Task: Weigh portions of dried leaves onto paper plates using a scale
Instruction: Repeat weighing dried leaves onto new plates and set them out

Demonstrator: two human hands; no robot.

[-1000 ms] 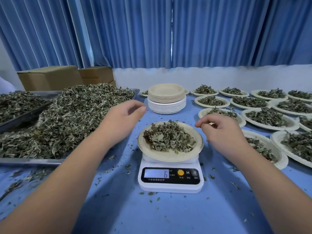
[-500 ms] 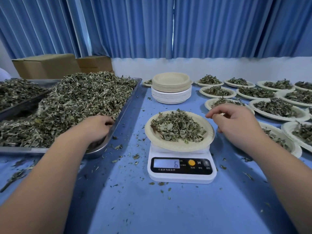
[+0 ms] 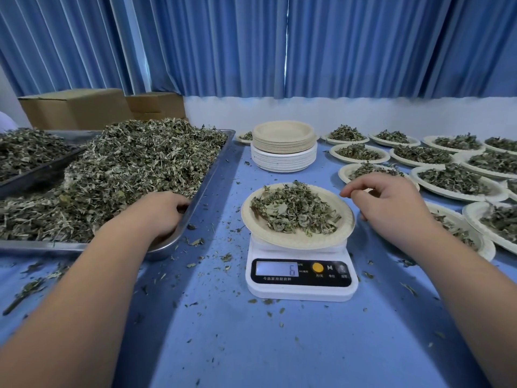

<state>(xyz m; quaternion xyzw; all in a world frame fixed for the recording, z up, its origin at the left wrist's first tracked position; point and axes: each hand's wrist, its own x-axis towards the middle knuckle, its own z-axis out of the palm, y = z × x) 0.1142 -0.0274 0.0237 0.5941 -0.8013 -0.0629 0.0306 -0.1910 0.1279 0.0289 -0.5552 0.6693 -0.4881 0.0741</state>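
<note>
Pale paper plate (image 3: 249, 219) sits on the scale (image 3: 300, 287) between the hands, its dried leaves (image 3: 293, 211) heaped in the middle and the display (image 3: 275, 268) showing 6. The right hand (image 3: 391, 208) hovers just beside the plate's rim, fingers loosely curled with nothing seen in them; best keep it off the rim so the reading is true. The left hand (image 3: 159, 214) curls into the near corner of the tray (image 3: 212, 169); whether it grips leaves I cannot tell. Add small pinches, dropped centrally, and let the figure settle.
</note>
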